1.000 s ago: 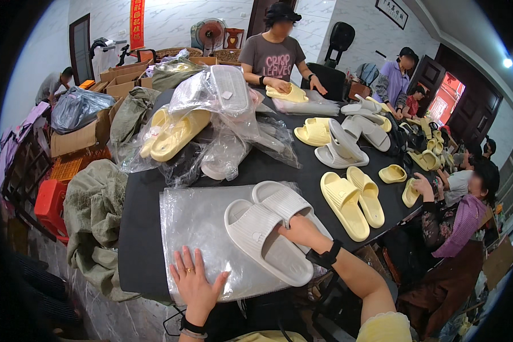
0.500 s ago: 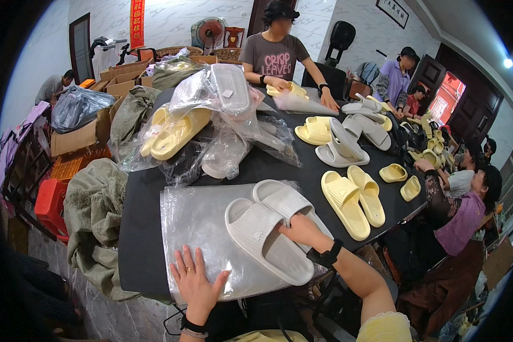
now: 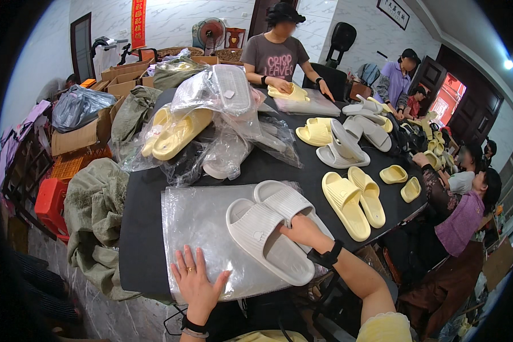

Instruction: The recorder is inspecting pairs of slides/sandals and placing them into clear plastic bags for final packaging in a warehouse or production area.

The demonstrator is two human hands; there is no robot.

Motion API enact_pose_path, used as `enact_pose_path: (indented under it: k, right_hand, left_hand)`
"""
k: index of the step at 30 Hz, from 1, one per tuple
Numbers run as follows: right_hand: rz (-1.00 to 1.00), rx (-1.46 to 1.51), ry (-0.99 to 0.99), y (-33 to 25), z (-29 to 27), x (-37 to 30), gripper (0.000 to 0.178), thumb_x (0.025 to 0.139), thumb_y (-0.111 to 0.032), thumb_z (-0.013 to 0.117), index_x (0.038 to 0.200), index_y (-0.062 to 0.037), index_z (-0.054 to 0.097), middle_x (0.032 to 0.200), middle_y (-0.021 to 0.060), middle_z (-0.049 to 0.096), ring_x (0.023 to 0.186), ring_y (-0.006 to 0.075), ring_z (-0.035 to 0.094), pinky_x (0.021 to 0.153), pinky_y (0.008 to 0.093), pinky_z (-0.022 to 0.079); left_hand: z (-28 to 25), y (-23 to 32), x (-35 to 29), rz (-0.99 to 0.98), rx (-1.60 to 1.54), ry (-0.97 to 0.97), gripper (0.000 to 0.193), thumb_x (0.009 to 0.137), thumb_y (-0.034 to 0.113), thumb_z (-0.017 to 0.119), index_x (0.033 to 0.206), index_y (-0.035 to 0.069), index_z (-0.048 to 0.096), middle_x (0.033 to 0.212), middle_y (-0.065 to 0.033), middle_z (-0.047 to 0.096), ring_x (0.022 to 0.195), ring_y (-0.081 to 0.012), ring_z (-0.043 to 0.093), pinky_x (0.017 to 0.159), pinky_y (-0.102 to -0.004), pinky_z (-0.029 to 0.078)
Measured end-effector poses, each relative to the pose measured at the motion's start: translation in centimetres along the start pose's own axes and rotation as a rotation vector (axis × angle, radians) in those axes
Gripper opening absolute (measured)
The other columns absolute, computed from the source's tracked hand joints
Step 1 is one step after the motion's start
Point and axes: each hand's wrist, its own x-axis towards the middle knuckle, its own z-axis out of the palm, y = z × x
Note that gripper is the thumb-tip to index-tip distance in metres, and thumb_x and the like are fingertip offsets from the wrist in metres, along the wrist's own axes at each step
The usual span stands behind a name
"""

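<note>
Head view: note the left hand (image 3: 198,286) flat on the clear plastic bags (image 3: 195,215), fingers spread, grasping nothing. Note the right hand (image 3: 305,232), fingers grasping the grey slippers (image 3: 257,223) at the adjoining straps. Locate the pair on the bags' right part, atop the black worktop (image 3: 138,245). Judge the step as positioning the pair. Next, probably keep both slippers together and the plastic flat.

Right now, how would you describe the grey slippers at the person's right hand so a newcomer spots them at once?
Find the black table, then the flat clear plastic at its near edge, under the left hand. The grey slippers lie on it, toes pointing away. Unlike the yellow pair to their right, they are grey, and the right hand grips them.
</note>
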Motion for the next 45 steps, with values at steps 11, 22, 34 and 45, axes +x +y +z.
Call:
enact_pose_path:
  k: [11, 22, 34, 45]
  right_hand:
    - [-0.023, 0.021, 0.017, 0.3, 0.2, 0.1, 0.049, 0.082, -0.040, 0.063, 0.107, 0.0019, 0.061, 0.099, 0.0306, 0.062, 0.090, 0.0462, 0.061, 0.079, 0.0490, 0.049]
    - [-0.015, 0.012, 0.003, 0.0, -0.1, -0.1, 0.043, 0.082, -0.032, 0.062, 0.108, 0.0020, 0.059, 0.097, 0.0295, 0.063, 0.091, 0.0454, 0.059, 0.079, 0.0460, 0.049]
    - [0.264, 0.270, 0.155, 5.5, 0.2, 2.5, 0.043, 0.081, -0.035, 0.064, 0.094, 0.0064, 0.063, 0.083, 0.0257, 0.066, 0.079, 0.0386, 0.066, 0.072, 0.0440, 0.050]
    - [-0.093, 0.192, 0.195, -2.2, -3.6, 0.5, 0.030, 0.082, -0.015, 0.060, 0.101, 0.0078, 0.060, 0.084, 0.0260, 0.064, 0.080, 0.0392, 0.063, 0.073, 0.0415, 0.048]
  left_hand:
    - [0.0, 0.0, 0.0, 0.001, -0.007, 0.003, 0.086, 0.075, 0.058, 0.065, 0.136, 0.001, 0.044, 0.147, -0.0232, 0.030, 0.138, -0.0428, 0.023, 0.110, -0.0564, 0.014]
    - [-0.1, 0.0, 0.0, -0.006, -0.004, -0.007, 0.086, 0.075, 0.058, 0.065, 0.136, 0.002, 0.044, 0.148, -0.0232, 0.030, 0.138, -0.0421, 0.022, 0.111, -0.0552, 0.012]
    - [-0.1, 0.0, 0.0, -0.034, -0.028, 0.025, 0.081, 0.079, 0.059, 0.060, 0.135, 0.002, 0.047, 0.146, -0.0252, 0.032, 0.136, -0.0432, 0.026, 0.110, -0.0562, 0.017]
    - [0.1, 0.0, 0.4, -0.002, -0.077, 0.084, 0.080, 0.077, 0.058, 0.063, 0.133, 0.003, 0.048, 0.146, -0.0250, 0.033, 0.137, -0.0406, 0.027, 0.110, -0.0543, 0.019]
